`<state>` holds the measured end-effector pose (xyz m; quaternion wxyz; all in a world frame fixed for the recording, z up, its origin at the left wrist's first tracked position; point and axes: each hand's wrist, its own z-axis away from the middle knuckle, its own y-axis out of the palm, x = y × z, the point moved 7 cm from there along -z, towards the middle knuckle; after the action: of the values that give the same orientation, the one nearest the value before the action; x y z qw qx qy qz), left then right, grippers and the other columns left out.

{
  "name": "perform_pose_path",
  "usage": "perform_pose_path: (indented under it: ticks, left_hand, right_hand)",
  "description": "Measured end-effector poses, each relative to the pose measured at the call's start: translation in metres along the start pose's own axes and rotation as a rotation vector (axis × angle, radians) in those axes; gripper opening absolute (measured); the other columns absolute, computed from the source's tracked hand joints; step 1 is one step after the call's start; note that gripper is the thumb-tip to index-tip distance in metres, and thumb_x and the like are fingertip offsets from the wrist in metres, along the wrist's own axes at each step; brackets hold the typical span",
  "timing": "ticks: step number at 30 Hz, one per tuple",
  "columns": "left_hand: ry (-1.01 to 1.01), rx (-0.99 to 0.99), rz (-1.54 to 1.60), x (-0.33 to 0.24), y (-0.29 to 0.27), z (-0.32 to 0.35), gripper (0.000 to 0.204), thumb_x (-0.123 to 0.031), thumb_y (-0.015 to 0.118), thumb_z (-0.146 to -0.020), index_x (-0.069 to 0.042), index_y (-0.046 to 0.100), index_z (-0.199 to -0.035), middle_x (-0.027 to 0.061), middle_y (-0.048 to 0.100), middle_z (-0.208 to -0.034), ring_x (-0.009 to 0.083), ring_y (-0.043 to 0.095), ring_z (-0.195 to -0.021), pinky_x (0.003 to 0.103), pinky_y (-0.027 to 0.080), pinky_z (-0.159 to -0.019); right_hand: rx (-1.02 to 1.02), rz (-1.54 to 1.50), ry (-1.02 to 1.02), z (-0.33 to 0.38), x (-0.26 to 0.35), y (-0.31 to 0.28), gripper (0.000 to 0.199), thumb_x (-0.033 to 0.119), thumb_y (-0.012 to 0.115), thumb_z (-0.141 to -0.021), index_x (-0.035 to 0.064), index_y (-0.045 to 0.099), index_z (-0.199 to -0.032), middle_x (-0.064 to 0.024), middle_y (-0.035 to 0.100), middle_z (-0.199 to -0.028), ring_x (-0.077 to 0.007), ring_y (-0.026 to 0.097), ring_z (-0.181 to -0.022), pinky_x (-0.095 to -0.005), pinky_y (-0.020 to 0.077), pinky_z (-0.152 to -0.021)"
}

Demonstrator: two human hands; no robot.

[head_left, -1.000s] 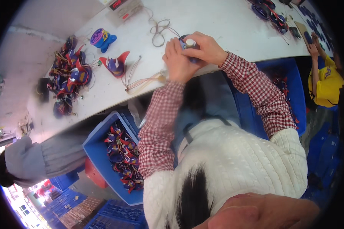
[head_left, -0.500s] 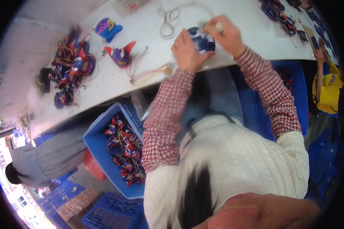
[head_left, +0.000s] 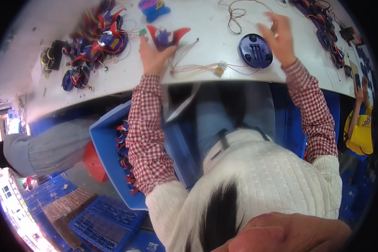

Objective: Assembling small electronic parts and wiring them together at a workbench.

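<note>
Left fingers (head_left: pixel 144 44) spread wide around the red-winged purple piece (head_left: pixel 164 38); blurred right fingers (head_left: pixel 279 22) parted beside purple disc (head_left: pixel 255 52).

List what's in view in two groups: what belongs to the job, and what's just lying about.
Probably the job:
- winged piece, at left hand
- round base, beside right hand

Seemingly lying about:
- black item
- blue crate

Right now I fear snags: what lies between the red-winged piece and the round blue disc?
In the head view, thin wires and a small yellowish part lie between the piece and disc, toward the table's near edge.
</note>
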<state>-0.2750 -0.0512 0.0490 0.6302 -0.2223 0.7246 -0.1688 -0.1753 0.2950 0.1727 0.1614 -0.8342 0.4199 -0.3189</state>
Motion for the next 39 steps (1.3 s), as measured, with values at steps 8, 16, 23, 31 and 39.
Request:
perform_pose_path:
  ticks: [8,16,23,31,39]
  left_hand:
    - [0.059,0.232,0.309,0.003,0.028,-0.028,0.086,-0.024,0.084,-0.063,0.005,0.037,-0.128,0.0238,0.051,-0.118,0.0333,0.055,-0.106,0.040,0.048,-0.091]
    - [-0.087,0.212,0.553,0.011,0.012,-0.014,0.066,-0.015,0.082,-0.065,0.005,0.046,-0.117,0.0160,0.059,-0.103,0.0229,0.060,-0.090,0.030,0.051,-0.080]
    - [-0.106,0.212,1.032,-0.023,0.010,0.010,0.050,-0.005,0.072,-0.074,0.000,0.049,-0.118,0.0119,0.058,-0.107,0.0209,0.056,-0.094,0.030,0.043,-0.088]
    - [-0.008,0.551,0.933,-0.121,0.081,0.048,0.060,-0.004,0.075,-0.071,0.002,0.045,-0.122,0.0169,0.055,-0.111,0.0269,0.056,-0.101,0.033,0.045,-0.092]
    - [0.046,0.652,0.624,-0.142,0.179,0.073,0.070,-0.009,0.080,-0.066,0.009,0.042,-0.122,0.0212,0.055,-0.106,0.0272,0.059,-0.093,0.032,0.051,-0.082]
  right_hand:
    - [0.820,0.076,-0.220,0.041,0.145,0.180,0.026,0.031,0.060,-0.084,0.0080,0.058,-0.097,-0.0133,0.061,-0.090,-0.0284,0.063,-0.078,-0.0361,0.0511,-0.067]
    - [0.985,0.103,0.116,0.052,0.130,0.222,0.028,0.026,0.063,-0.080,0.0032,0.061,-0.098,-0.0119,0.065,-0.085,-0.0271,0.063,-0.072,-0.0339,0.0517,-0.067]
    - [0.772,-0.471,0.533,0.024,0.074,0.124,0.032,0.022,0.064,-0.077,-0.0017,0.064,-0.099,-0.0101,0.064,-0.080,-0.0200,0.058,-0.064,-0.0279,0.0493,-0.060]
    - [0.715,-0.643,0.849,0.035,-0.012,0.033,0.027,0.016,0.064,-0.081,-0.0030,0.065,-0.100,-0.0096,0.062,-0.078,-0.0136,0.056,-0.064,-0.0236,0.0487,-0.057]
    - [0.530,-0.153,0.508,0.066,-0.080,0.007,0.020,0.013,0.064,-0.077,0.0049,0.065,-0.096,-0.0091,0.061,-0.079,-0.0182,0.055,-0.066,-0.0273,0.0473,-0.062]
